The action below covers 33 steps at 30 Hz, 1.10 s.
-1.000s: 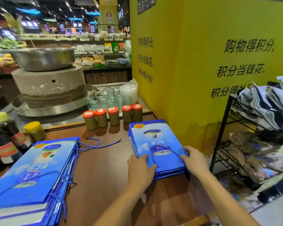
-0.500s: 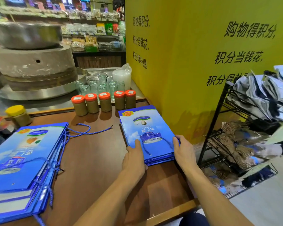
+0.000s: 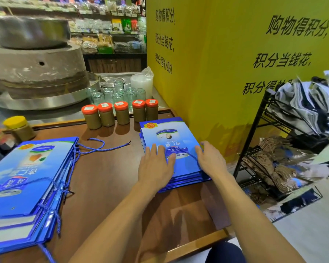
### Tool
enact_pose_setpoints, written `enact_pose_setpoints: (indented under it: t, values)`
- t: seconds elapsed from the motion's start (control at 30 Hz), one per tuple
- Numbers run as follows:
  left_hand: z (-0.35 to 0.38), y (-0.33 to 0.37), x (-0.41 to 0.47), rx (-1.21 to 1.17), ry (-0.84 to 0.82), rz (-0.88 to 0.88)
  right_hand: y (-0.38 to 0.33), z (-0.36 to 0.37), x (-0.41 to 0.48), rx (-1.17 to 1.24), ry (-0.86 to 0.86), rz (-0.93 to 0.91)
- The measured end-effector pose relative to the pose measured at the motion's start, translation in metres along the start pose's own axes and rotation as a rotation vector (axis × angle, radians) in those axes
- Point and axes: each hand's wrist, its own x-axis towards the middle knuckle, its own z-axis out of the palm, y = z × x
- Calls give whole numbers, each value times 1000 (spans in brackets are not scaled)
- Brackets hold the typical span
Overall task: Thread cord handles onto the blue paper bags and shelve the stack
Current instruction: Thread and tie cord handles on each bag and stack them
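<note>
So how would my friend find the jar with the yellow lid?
Start at the big grey stone mill at the back left. Just in front of it, near the wooden table's back left corner, stands a small jar of brownish paste. Its lid is yellow, while the five jars lined up to its right all have orange lids.

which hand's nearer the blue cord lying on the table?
Left. The left hand lies flat on the small bag stack, just right of the blue cord; the right hand is at the stack's far edge.
</note>
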Motion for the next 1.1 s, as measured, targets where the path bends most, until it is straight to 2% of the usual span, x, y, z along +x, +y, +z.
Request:
enact_pose_setpoints:
  t: [0.03, 0.17, 0.47, 0.57, 0.63, 0.7, 0.77, 0.87, 0.97, 1.03, 1.1]
  values:
    - [4, 0, 4, 43, 14, 3, -2, 5, 4, -28, -39, -26]
    - [31, -5, 7, 156, -101, -47, 5, 29, 11, -123, -174, -46]
    - [85, -27, 13, 191, -92, -35, 37, 73, 16, -196, -84, -127]
    - [82, -24, 13, 298, -146, 74, 39, 76, 17, -222, -125, -88]
    - [84, -32, 19, 268, -232, 32, 31, 70, 14, -200, -123, -81]
    - [75, -30, 21, 283, -249, 3, 23, 57, 11, -226, -147, -60]
    - [55, -16, 17, 116, -214, -26, 16, 43, 11, -197, -120, -49]
    - [15, -7, 12, -273, -11, -94, 0, 17, 6, -128, 37, -22]
    - [-24, -15, 12, -648, 56, -264, -24, -8, 1, 116, 94, 60]
    - [-50, -27, 8, -774, 105, -291, -50, -17, -6, 297, 68, 86]
    - [-75, -47, 1, -803, 180, -266, -84, -14, -15, 436, 38, 66]
